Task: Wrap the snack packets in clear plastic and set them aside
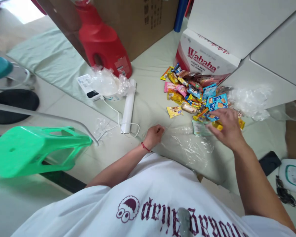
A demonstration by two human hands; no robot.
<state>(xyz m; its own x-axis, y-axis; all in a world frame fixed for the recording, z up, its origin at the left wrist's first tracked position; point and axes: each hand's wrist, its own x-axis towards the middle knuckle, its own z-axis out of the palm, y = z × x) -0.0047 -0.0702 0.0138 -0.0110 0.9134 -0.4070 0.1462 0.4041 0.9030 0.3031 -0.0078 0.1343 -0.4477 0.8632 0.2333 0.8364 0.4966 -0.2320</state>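
Observation:
My left hand, with a red string bracelet at the wrist, is closed at the edge of a clear plastic bag. The bag lies spread out on the pale green cloth in front of me. Over the near right side of a heap of wrapped snacks hovers my right hand. Its thumb and fingers are apart, and I see nothing held between them. By its thumb is a pale green packet; blue packets lie just beyond its fingertips. Left of them sits a yellow cookie packet.
A Wahaha carton stands behind the heap, with crumpled clear plastic to its right. At the left are a red jug, a white roll, a white cable and a green stool. A dark phone lies right.

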